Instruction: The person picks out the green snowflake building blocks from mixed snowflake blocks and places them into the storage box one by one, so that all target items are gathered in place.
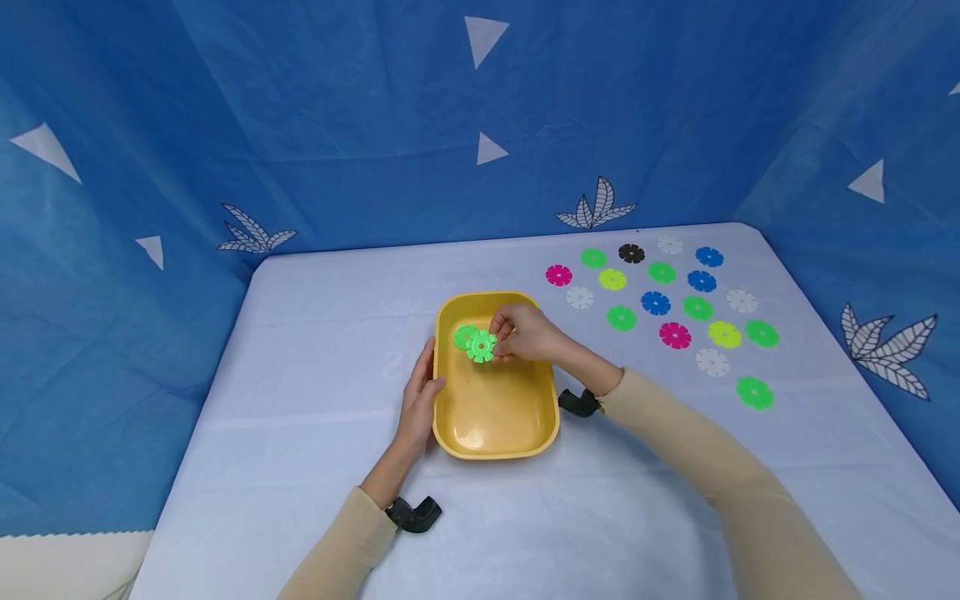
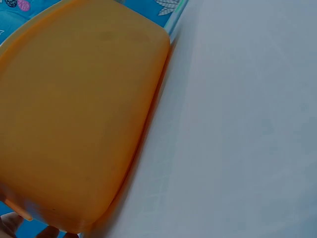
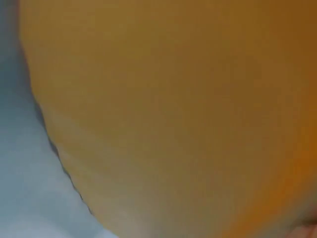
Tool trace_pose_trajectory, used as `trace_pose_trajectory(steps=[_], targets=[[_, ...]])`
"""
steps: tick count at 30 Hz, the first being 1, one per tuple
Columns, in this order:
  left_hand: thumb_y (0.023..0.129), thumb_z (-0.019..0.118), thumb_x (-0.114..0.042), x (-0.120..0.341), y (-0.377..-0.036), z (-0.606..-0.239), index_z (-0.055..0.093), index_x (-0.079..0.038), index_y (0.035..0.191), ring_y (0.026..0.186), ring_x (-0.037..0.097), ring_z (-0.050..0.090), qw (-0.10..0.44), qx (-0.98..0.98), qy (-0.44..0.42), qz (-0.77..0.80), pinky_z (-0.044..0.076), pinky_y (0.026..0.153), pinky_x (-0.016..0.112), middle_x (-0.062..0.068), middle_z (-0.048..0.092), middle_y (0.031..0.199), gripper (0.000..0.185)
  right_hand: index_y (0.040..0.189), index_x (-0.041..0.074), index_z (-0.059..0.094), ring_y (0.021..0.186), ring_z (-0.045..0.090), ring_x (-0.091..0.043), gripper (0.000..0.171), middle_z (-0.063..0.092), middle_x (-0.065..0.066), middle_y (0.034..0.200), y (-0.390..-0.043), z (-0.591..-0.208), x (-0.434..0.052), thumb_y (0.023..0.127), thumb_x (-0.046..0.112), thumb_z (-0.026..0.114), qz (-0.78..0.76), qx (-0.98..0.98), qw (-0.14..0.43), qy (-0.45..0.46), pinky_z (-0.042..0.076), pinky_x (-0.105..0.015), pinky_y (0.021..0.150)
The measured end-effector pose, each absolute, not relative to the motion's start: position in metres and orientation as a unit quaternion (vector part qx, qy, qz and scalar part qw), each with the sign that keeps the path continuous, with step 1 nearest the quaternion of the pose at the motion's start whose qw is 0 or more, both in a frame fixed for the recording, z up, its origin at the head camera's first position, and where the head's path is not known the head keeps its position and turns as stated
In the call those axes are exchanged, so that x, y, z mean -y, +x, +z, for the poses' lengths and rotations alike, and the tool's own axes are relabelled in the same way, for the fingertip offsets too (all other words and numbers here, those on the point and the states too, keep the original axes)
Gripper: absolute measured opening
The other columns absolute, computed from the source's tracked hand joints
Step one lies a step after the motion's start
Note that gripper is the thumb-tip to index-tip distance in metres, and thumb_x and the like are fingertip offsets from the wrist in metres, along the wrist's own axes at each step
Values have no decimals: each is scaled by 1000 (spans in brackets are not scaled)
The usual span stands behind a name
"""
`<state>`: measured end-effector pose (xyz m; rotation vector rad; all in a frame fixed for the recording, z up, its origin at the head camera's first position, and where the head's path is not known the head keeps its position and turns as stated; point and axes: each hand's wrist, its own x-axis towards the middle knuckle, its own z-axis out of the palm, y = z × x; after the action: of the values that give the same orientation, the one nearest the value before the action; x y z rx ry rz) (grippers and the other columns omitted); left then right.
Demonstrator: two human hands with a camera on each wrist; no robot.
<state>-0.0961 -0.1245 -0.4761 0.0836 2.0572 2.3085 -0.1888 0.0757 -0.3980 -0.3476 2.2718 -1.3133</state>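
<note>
A yellow plastic tray (image 1: 495,417) with raised walls stands on the table. My left hand (image 1: 417,408) grips its left wall, thumb at the rim and fingers along the outside. Fingertips (image 2: 49,232) show at the tray's edge in the left wrist view. Over the upper part of the tray, my right hand (image 1: 525,333) pinches a green notched snowflake disc (image 1: 481,346) at its right edge. Another green disc (image 1: 462,336) is partly hidden behind it. In the right wrist view the tray (image 3: 163,109) fills most of the frame, blurred; the held disc does not show.
Several loose snowflake discs lie spread to the right of the tray, among them a pink disc (image 1: 675,336), a blue disc (image 1: 656,302), a black disc (image 1: 632,253) and a yellow disc (image 1: 724,334). A blue patterned cloth (image 1: 390,125) hangs behind the white table (image 1: 315,350).
</note>
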Motion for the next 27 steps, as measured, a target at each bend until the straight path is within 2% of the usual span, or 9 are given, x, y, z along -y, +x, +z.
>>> trace_pose_trajectory(steps=[9, 15, 18, 23, 27], targets=[[97, 36, -3, 124, -96, -477, 17, -14, 158, 151, 24, 19, 25, -663, 29, 747, 20, 120, 46, 3, 15, 165, 65, 100, -8, 59, 69, 71, -26, 17, 60, -12, 77, -188, -420, -62, 84, -9, 65, -456, -839, 262, -137, 59, -32, 65], [98, 36, -3, 124, -96, -477, 17, -15, 158, 151, 24, 18, 29, -663, 30, 747, 21, 120, 45, 3, 14, 165, 64, 102, -7, 60, 67, 71, -21, 18, 61, -12, 79, -188, -429, -58, 85, -8, 65, -465, -830, 284, -119, 59, -30, 63], [98, 35, -4, 125, -96, -477, 16, -15, 158, 151, 25, 18, 29, -667, 30, 744, 24, 120, 38, 4, 14, 165, 64, 102, -7, 60, 67, 72, -21, 18, 61, -13, 80, -188, -431, -57, 85, -8, 66, -473, -825, 290, -108, 60, -31, 63], [99, 36, -4, 125, -96, -476, 17, -15, 158, 151, 23, 17, 28, -672, 29, 740, 29, 112, 17, 3, 14, 165, 64, 101, -7, 60, 67, 72, -21, 19, 61, -12, 79, -189, -433, -55, 84, -8, 68, -481, -819, 296, -100, 60, -31, 63], [98, 36, -3, 125, -96, -475, 17, -15, 158, 151, 24, 19, 29, -670, 28, 741, 32, 107, 12, 3, 14, 165, 64, 100, -6, 60, 65, 72, -19, 18, 62, -12, 78, -189, -434, -53, 84, -7, 68, -484, -817, 297, -96, 60, -31, 62]])
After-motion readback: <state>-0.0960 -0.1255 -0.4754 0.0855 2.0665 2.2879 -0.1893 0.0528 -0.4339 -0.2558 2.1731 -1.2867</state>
